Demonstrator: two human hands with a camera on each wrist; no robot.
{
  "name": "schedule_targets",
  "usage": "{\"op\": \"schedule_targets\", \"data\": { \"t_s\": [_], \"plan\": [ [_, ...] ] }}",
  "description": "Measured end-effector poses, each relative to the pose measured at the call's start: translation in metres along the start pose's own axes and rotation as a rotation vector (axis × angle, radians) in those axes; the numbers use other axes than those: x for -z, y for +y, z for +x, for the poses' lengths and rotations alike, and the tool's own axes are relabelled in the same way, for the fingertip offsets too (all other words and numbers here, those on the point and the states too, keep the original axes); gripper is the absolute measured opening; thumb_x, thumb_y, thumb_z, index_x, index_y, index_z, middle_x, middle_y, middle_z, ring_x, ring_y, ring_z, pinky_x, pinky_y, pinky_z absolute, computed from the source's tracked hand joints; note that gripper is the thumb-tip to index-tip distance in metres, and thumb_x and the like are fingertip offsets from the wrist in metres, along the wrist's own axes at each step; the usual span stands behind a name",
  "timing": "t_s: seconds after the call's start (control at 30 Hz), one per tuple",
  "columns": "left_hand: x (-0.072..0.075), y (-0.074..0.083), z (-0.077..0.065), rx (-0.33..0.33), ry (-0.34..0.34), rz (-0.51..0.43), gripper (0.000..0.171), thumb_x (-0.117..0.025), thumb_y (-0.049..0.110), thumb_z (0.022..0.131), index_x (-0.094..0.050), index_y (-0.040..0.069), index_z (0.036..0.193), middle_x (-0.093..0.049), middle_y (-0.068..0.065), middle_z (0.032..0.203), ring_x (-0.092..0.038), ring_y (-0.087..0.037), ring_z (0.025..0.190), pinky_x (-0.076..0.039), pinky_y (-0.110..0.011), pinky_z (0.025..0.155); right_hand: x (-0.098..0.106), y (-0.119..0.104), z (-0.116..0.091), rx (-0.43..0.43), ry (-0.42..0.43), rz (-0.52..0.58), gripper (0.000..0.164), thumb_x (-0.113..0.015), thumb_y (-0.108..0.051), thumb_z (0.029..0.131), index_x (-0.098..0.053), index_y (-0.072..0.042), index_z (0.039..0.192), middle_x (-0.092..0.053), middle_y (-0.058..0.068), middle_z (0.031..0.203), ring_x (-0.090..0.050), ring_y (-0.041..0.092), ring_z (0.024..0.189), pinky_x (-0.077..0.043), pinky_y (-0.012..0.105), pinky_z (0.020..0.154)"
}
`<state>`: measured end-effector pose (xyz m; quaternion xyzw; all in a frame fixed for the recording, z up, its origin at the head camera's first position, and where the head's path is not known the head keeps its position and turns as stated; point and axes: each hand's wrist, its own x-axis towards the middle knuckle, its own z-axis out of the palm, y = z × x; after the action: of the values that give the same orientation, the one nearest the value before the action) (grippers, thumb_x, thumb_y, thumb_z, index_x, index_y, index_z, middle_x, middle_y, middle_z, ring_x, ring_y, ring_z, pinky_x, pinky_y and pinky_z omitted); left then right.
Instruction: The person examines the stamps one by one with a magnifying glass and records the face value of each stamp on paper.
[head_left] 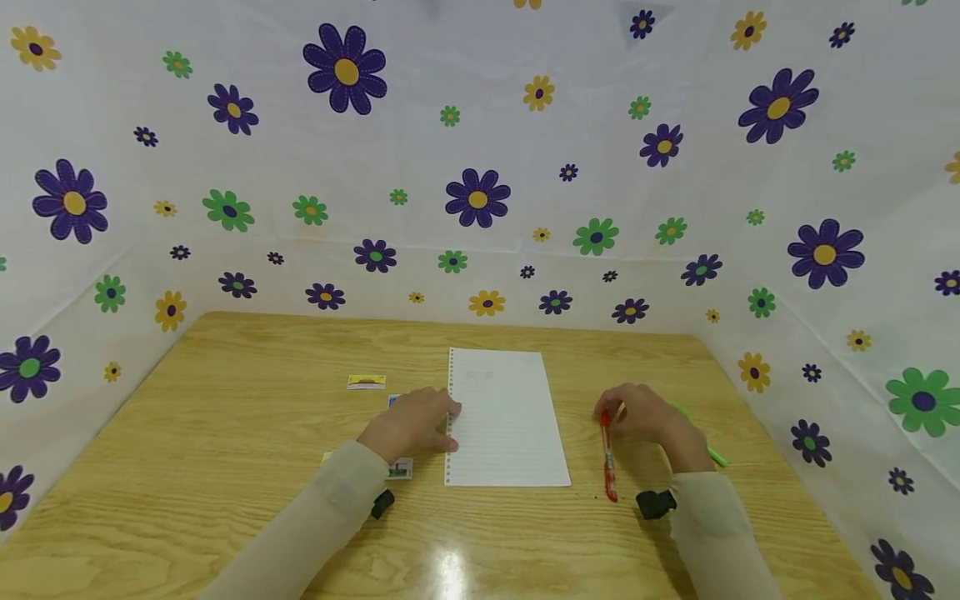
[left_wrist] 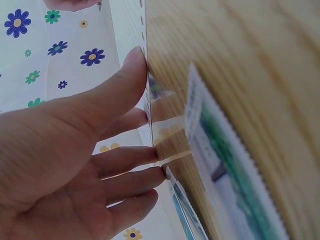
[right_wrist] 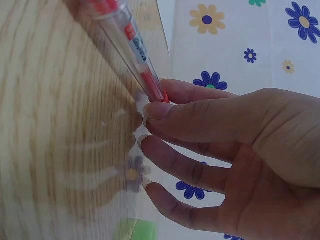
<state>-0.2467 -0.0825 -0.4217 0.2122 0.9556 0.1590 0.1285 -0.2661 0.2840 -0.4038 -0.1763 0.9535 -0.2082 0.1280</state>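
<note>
A sheet of lined loose-leaf paper [head_left: 510, 433] lies on the wooden table, with faint pencil-like marks near its top. My left hand [head_left: 411, 423] rests at the sheet's punched left edge, thumb and fingers spread and loosely bent. Beside that hand are small picture stamps; one with a perforated border [left_wrist: 235, 175] shows close up in the left wrist view. To the right of the paper, a red pen [head_left: 608, 462] with a clear barrel points toward me. My right hand [head_left: 647, 414] pinches its far end between thumb and index finger, the other fingers curved near the tabletop.
A bright green pen-like stick [head_left: 717, 457] lies partly hidden behind the right wrist. Another stamp, yellow [head_left: 366, 382], sits farther back on the left. Flower-printed white cloth [head_left: 420, 167] walls in the table's back and sides. Small black devices [head_left: 656, 504] are strapped at both wrists.
</note>
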Motion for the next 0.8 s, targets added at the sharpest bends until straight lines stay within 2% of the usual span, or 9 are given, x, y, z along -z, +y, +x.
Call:
{"op": "schedule_targets", "data": {
  "t_s": [0.37, 0.63, 0.8],
  "plan": [
    [-0.0001, -0.0018, 0.0005, -0.014, 0.006, -0.001, 0.058, -0.081, 0.033, 0.088, -0.065, 0.009, 0.138, -0.066, -0.012, 0.135, -0.062, -0.032, 0.124, -0.051, -0.047, 0.106, 0.0014, 0.0021, 0.001, -0.01, -0.023, 0.014, 0.025, -0.072, 0.012, 0.079, -0.076, -0.004, 0.097, -0.07, 0.01, 0.093, -0.065, 0.022, 0.084, -0.058, 0.043, 0.08],
    [-0.0012, -0.0017, 0.0001, -0.028, 0.018, 0.003, 0.057, -0.081, 0.033, 0.088, -0.065, 0.009, 0.137, -0.067, -0.012, 0.133, -0.063, -0.03, 0.119, -0.053, -0.047, 0.103, 0.0005, 0.005, 0.0011, 0.005, -0.024, -0.013, 0.018, -0.069, 0.006, 0.086, -0.076, -0.006, 0.098, -0.071, 0.009, 0.094, -0.063, 0.022, 0.086, -0.057, 0.045, 0.082],
    [0.0003, -0.0012, -0.0013, -0.022, 0.02, 0.004, 0.059, -0.081, 0.034, 0.088, -0.064, 0.009, 0.139, -0.066, -0.011, 0.137, -0.062, -0.03, 0.124, -0.051, -0.048, 0.106, 0.0004, 0.0046, 0.0007, 0.007, -0.029, 0.001, 0.02, -0.067, 0.008, 0.086, -0.076, -0.005, 0.097, -0.071, 0.01, 0.095, -0.064, 0.022, 0.086, -0.057, 0.044, 0.082]
  ]
}}
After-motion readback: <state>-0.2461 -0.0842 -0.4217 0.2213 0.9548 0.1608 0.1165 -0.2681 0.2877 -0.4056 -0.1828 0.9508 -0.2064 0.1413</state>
